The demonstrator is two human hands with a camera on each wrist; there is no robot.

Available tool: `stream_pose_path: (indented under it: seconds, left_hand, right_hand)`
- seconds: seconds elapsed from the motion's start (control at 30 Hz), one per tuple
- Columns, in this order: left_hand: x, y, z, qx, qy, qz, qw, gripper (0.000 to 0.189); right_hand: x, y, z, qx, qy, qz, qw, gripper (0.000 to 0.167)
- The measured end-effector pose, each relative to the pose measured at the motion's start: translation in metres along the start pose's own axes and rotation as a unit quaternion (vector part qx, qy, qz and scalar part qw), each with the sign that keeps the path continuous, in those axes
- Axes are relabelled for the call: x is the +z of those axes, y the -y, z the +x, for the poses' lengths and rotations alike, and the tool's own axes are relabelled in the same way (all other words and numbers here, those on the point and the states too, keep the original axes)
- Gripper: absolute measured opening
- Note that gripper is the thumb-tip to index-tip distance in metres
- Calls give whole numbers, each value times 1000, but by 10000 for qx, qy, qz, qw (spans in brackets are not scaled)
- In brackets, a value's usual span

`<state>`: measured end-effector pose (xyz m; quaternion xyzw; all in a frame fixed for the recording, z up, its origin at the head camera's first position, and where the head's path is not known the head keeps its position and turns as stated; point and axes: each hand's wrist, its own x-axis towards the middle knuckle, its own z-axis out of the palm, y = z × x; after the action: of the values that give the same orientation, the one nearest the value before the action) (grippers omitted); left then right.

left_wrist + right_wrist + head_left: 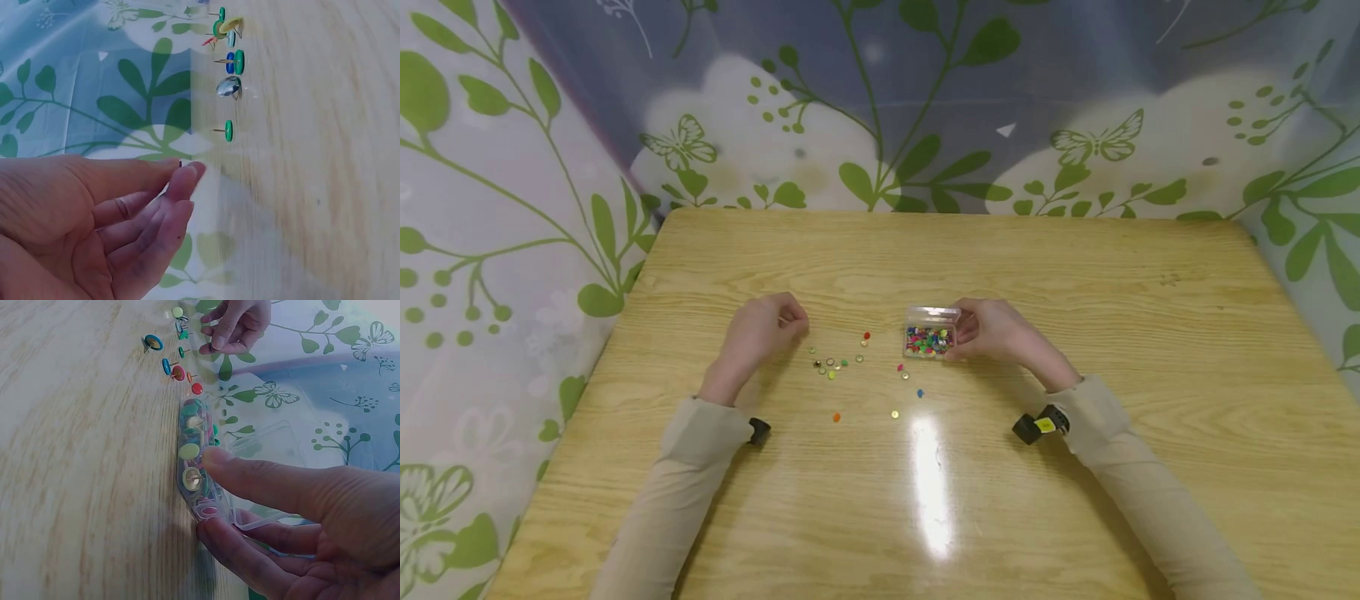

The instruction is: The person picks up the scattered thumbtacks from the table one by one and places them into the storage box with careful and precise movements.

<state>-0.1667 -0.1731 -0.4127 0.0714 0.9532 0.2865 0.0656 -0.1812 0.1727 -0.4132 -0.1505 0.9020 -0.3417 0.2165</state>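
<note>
My left hand [763, 325] is raised at the left of the scattered thumbtacks [831, 362]. Its thumb and forefinger pinch a thumbtack [180, 164], of which only a dark sliver shows in the left wrist view. With thumb and fingers, my right hand [996, 329] holds a small clear plastic box [928, 357] by its right side. The box is full of colourful thumbtacks, and its hinged lid [934, 313] stands up at the back. In the right wrist view the thumb [234, 465] lies along the box's edge, with fingers beneath.
Nearest me lie an orange thumbtack [837, 417] and a yellow one [895, 414]; a blue one [921, 393] is in front of the box. Several lie point up or on their sides. The wooden table [1075, 258] meets a leaf-patterned curtain [955, 167] at the back.
</note>
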Motion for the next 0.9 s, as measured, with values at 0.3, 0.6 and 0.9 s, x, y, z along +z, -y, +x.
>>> stream_pose_path:
  seconds: [0.3,0.6,0.9]
  left_hand:
    - [7,-18,4,334,-90,-124,9993,8]
    - [30,-64,14,857,232,-204,9958,6]
    - [51,-99,20,1334,521,-405,9889,10]
  right_hand:
    - [1,0,1,9,-1,75,10000,65]
    - [-1,0,0,13,-12,67,10000,63]
    - [-1,0,1,-40,-41,23,10000,58]
